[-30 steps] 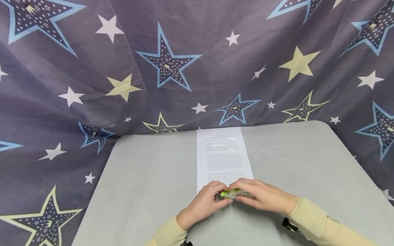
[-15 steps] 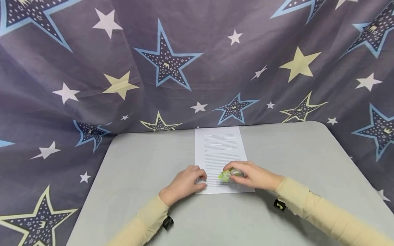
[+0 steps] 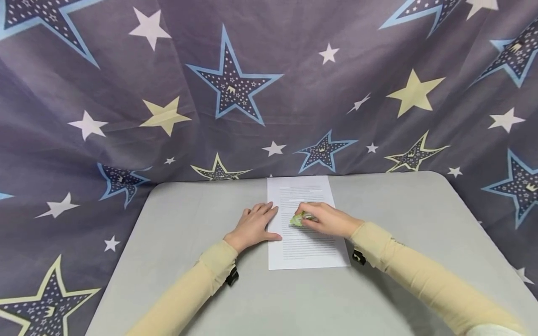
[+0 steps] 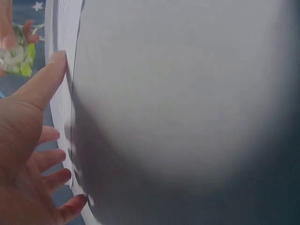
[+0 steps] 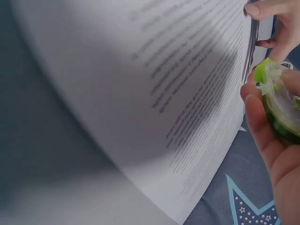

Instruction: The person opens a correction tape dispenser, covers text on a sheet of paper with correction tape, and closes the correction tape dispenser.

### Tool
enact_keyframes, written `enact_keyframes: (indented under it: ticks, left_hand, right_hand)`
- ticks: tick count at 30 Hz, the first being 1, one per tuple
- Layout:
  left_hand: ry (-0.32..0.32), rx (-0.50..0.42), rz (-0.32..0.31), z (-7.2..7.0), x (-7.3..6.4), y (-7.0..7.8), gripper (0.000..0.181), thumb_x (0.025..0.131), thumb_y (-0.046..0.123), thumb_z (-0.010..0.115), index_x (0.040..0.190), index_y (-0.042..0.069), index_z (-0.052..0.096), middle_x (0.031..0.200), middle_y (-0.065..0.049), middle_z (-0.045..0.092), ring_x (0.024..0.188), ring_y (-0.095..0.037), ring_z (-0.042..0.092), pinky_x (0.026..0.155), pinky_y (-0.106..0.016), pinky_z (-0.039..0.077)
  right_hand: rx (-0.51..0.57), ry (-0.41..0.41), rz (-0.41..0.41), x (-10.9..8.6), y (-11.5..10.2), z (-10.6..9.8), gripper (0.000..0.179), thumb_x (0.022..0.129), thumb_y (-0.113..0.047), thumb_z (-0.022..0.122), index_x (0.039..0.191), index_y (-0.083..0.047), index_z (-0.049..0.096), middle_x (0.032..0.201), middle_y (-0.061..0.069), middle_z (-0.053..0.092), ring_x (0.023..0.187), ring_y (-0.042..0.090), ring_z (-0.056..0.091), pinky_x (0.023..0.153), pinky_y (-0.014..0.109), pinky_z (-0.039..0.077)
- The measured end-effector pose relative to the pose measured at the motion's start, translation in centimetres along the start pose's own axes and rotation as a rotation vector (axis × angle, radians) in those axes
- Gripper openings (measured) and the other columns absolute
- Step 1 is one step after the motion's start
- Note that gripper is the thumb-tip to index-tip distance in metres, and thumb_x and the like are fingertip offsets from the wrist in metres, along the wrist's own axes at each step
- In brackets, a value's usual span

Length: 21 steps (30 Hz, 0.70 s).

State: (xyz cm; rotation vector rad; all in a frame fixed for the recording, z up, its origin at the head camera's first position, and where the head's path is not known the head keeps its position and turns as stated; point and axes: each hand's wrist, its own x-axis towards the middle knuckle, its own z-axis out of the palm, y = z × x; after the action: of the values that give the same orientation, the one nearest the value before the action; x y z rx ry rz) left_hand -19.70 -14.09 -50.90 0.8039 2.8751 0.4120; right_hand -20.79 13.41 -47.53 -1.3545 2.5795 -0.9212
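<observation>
A printed sheet of paper point(image 3: 308, 249) lies on the grey table, with a few white strips over its upper lines of text. My right hand point(image 3: 329, 219) grips a green, see-through correction tape dispenser point(image 3: 300, 218) over the middle of the page. In the right wrist view, the dispenser point(image 5: 281, 96) sits between thumb and fingers, its bright green end pointing away from the palm. My left hand point(image 3: 254, 225) lies at the sheet's left edge, fingers spread and straight. The left wrist view shows that thumb and fingers point(image 4: 47, 79) along the paper's edge.
The grey tabletop point(image 3: 201, 224) stretches out on both sides of the sheet. Behind it hangs a dark curtain point(image 3: 294, 102) printed with stars, which also drops down at the left and right. Both wrists carry small black devices on the sleeves.
The hands were together at the dispenser and the sheet's near edge, then parted. My left hand moved to the sheet's left edge and spread its fingers; the right carried the dispenser up the page.
</observation>
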Motion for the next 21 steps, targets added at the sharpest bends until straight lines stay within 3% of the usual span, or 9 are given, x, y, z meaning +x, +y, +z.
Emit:
enact_keyframes:
  ticks: [5, 21]
  left_hand:
    - [-0.027, 0.044, -0.036, -0.1, -0.3, 0.0, 0.09, 0.085, 0.062, 0.078, 0.154, 0.011, 0.051, 0.161, -0.015, 0.044, 0.148, -0.036, 0.041, 0.103, -0.057, 0.037]
    - [-0.045, 0.021, -0.058, -0.2, 0.4, 0.5, 0.09, 0.085, 0.06, 0.08, 0.155, 0.012, 0.05, 0.163, -0.013, 0.042, 0.149, -0.034, 0.04, 0.106, -0.057, 0.035]
  right_hand:
    - [-0.026, -0.03, -0.015, 1.4, 0.7, 0.8, 0.013, 0.101, -0.005, 0.067, 0.112, -0.009, 0.063, 0.11, 0.005, 0.071, 0.098, 0.016, 0.068, 0.086, 0.036, 0.056]
    - [-0.032, -0.111, 0.008, 3.3, 1.7, 1.7, 0.016, 0.101, -0.005, 0.067, 0.114, -0.011, 0.061, 0.113, 0.005, 0.068, 0.105, 0.02, 0.068, 0.093, 0.036, 0.055]
